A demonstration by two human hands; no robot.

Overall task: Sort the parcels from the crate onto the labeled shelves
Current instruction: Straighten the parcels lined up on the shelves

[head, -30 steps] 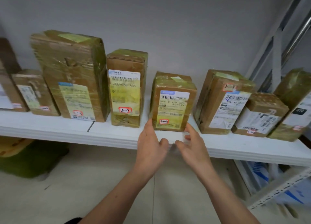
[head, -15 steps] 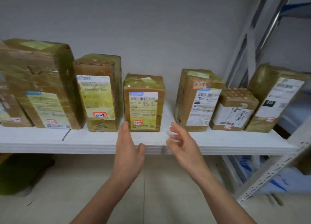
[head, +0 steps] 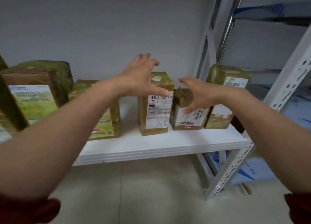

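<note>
A person's 2 bare arms reach forward toward a white shelf (head: pixel 168 144) that holds a row of brown parcels wrapped in shiny tape. The left hand (head: pixel 139 75) is raised with its fingers spread wide and its thumb pointing right, and it holds nothing. It overlaps the top left corner of a tall parcel (head: pixel 156 112), which stands upright near the middle of the shelf with a white barcode label on its front; whether the hand touches it cannot be told. The right hand (head: pixel 200 94) is also spread wide and holds nothing, with its thumb pointing down in front of a short parcel (head: pixel 186 121). That parcel stands just beside the tall parcel on the right and has a small red-edged sticker at its lower front edge. Further right, at the right end of the shelf, stands an end parcel (head: pixel 225 97) with a barcode label near its top. Left of the tall parcel, the left forearm partly hides another parcel (head: pixel 107 124), and a bigger parcel (head: pixel 33 102) with a large pale label stands toward the left end. A perforated metal post (head: pixel 235 165) braces the shelf's right front corner. Dark red sleeves (head: pixel 28 210) show at the bottom corners of the view.
</note>
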